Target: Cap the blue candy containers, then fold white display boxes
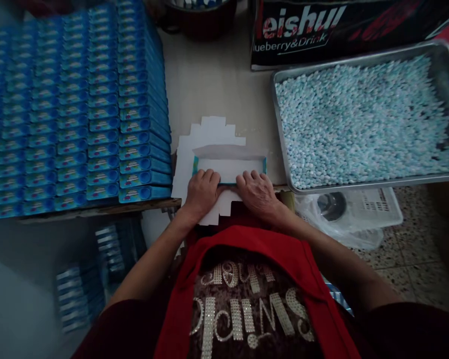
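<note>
A small open carton [232, 165], white inside with blue-green ends, lies at the table's front edge. My left hand [203, 192] has its fingers curled over the carton's near left side. On the near right side rests my right hand [257, 192], its fingers bent over the edge in the same way. The thumbs are near each other at the carton's front wall. Beneath and to the left of the carton are flat white cardboard blanks [185, 159] with stepped edges.
Rows of blue boxes [75, 114] fill the table's left side. On the right, a metal tray [280, 124] holds pale blue and white pieces. A black printed box [344, 30] and a dark pot [202, 20] stand behind. A white plastic basket [374, 212] sits below the tray.
</note>
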`<state>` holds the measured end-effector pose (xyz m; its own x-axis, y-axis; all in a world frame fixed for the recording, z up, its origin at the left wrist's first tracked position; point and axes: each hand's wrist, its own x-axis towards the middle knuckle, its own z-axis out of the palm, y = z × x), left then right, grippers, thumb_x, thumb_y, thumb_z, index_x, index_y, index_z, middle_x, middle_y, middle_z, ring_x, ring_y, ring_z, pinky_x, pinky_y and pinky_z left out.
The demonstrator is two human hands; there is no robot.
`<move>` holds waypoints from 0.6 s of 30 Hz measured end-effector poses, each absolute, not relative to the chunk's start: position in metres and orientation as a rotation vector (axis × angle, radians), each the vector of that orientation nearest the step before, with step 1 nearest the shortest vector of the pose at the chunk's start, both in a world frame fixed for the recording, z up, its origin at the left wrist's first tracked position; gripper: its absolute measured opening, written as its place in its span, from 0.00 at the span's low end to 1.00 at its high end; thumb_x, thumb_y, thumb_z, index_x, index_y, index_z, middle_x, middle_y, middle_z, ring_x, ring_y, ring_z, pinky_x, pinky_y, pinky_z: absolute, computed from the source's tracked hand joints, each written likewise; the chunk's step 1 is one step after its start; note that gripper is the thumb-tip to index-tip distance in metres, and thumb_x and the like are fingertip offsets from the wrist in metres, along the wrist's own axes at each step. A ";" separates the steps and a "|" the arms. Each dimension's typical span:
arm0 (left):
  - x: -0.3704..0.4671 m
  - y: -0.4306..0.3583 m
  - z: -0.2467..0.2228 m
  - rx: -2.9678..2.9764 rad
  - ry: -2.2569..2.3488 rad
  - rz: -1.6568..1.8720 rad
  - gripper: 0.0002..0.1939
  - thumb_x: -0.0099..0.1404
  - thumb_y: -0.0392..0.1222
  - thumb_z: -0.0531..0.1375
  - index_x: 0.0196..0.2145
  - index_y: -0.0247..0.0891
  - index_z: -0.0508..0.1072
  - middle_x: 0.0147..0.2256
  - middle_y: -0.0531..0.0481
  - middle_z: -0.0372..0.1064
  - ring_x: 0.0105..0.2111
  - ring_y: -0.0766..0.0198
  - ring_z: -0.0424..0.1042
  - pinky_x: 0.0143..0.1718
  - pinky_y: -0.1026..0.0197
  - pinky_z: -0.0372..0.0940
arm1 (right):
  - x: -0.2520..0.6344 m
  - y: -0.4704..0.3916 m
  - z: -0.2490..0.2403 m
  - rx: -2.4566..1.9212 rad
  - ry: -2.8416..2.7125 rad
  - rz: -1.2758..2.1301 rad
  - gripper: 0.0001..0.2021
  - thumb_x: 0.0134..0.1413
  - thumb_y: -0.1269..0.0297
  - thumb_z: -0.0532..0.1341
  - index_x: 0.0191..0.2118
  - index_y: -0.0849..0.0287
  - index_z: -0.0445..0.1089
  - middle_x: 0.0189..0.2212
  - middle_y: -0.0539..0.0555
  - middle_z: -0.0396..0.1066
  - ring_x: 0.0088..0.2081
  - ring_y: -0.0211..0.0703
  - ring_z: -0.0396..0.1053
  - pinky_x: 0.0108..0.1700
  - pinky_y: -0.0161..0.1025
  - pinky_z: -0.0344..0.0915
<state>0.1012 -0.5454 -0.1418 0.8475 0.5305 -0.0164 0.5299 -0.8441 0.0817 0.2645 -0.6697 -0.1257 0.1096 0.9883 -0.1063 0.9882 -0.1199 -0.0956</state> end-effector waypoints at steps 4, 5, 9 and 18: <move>0.103 -0.530 -0.136 2.966 0.704 -0.039 0.17 0.79 0.52 0.55 0.41 0.39 0.77 0.40 0.40 0.75 0.45 0.47 0.71 0.43 0.49 0.64 | 0.261 -0.658 -0.114 -2.439 -2.017 0.438 0.16 0.78 0.61 0.50 0.54 0.62 0.71 0.48 0.66 0.77 0.49 0.56 0.73 0.43 0.45 0.62; 0.102 -0.525 -0.133 2.956 0.643 -0.071 0.15 0.78 0.50 0.57 0.41 0.39 0.78 0.40 0.41 0.76 0.45 0.48 0.72 0.43 0.50 0.65 | 0.263 -0.658 -0.109 -2.440 -2.012 0.481 0.16 0.78 0.59 0.51 0.54 0.63 0.72 0.48 0.66 0.77 0.49 0.57 0.74 0.43 0.45 0.63; 0.104 -0.501 -0.109 2.894 0.318 -0.217 0.09 0.72 0.32 0.60 0.44 0.39 0.81 0.41 0.45 0.78 0.43 0.53 0.74 0.43 0.54 0.66 | 0.295 -0.661 -0.076 -2.053 -2.172 0.888 0.15 0.75 0.62 0.57 0.58 0.60 0.75 0.52 0.62 0.80 0.51 0.52 0.77 0.49 0.44 0.69; 0.153 -0.442 -0.068 3.064 -0.081 -0.239 0.17 0.60 0.23 0.55 0.29 0.39 0.79 0.32 0.47 0.78 0.44 0.54 0.75 0.62 0.44 0.63 | 0.374 -0.628 -0.077 -1.507 -2.563 0.309 0.18 0.67 0.78 0.55 0.48 0.55 0.81 0.56 0.54 0.79 0.73 0.55 0.60 0.76 0.62 0.50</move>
